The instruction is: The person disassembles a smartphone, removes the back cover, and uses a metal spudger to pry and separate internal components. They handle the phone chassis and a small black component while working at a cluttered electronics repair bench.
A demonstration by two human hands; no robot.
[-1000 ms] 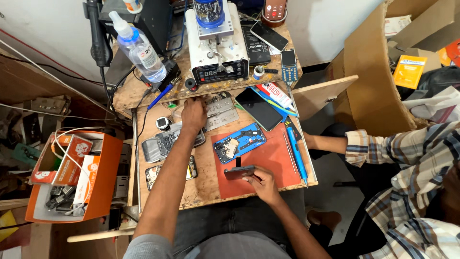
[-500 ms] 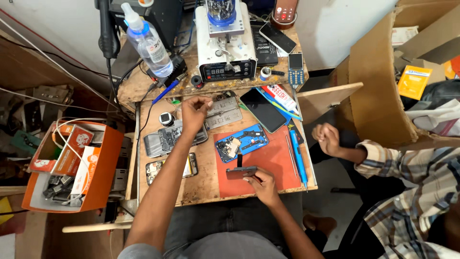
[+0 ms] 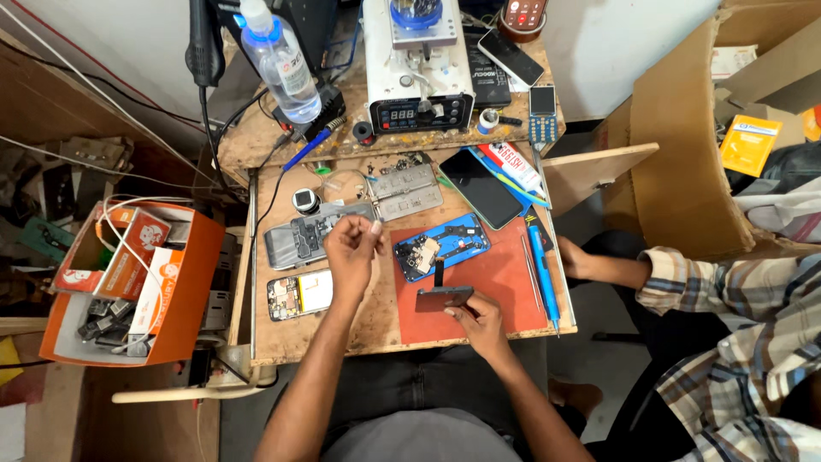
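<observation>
My right hand (image 3: 481, 322) rests on the red mat (image 3: 505, 278) and grips a small dark flat phone part (image 3: 443, 299) with a thin strip sticking up from it. Just beyond that part, an opened blue phone body (image 3: 440, 246) lies on the mat. My left hand (image 3: 353, 250) hovers over a grey opened phone frame (image 3: 295, 239), thumb and forefinger pinched together. Anything between those fingertips is too small to see. An opened phone with a pale battery (image 3: 299, 295) lies near my left forearm.
On the wooden bench (image 3: 376, 329) are a blue screwdriver (image 3: 543, 275), a black phone (image 3: 483, 190), grey metal plates (image 3: 409, 190), a white machine with a display (image 3: 419, 73) and a water bottle (image 3: 282, 62). An orange box (image 3: 184, 299) stands left. Another person's hand (image 3: 571, 257) rests at the right edge.
My left hand has drawn back from the grey plates toward me, fingers now pinched. The other person's hand has dropped to the bench's right edge. My right hand keeps holding the dark part.
</observation>
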